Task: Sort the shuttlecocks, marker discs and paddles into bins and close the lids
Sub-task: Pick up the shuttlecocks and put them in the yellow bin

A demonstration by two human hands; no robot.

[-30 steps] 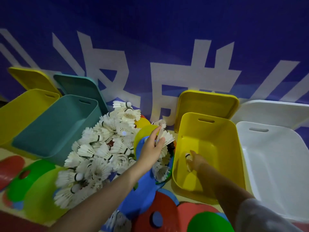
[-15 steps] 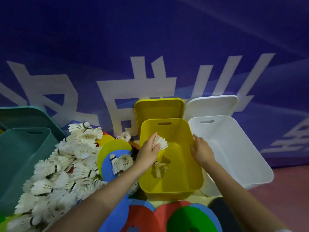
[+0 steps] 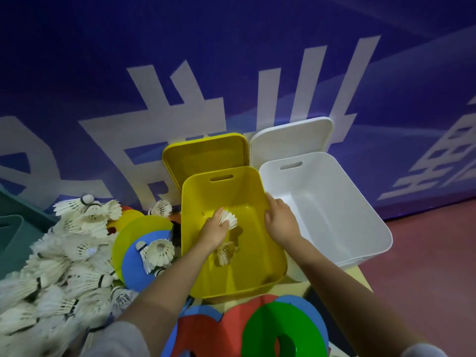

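Now left hand [image 3: 215, 228] inside yellow bin [image 3: 247, 199] pinches a shuttlecock [image 3: 229, 219] above another shuttlecock on bin floor [image 3: 225, 252] — right hand [image 3: 279, 222] grips the bin's right rim.

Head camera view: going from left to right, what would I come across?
Teal bin → heap of shuttlecocks → yellow-green marker disc → left hand holding a shuttlecock → yellow bin → right hand on its rim → white bin.
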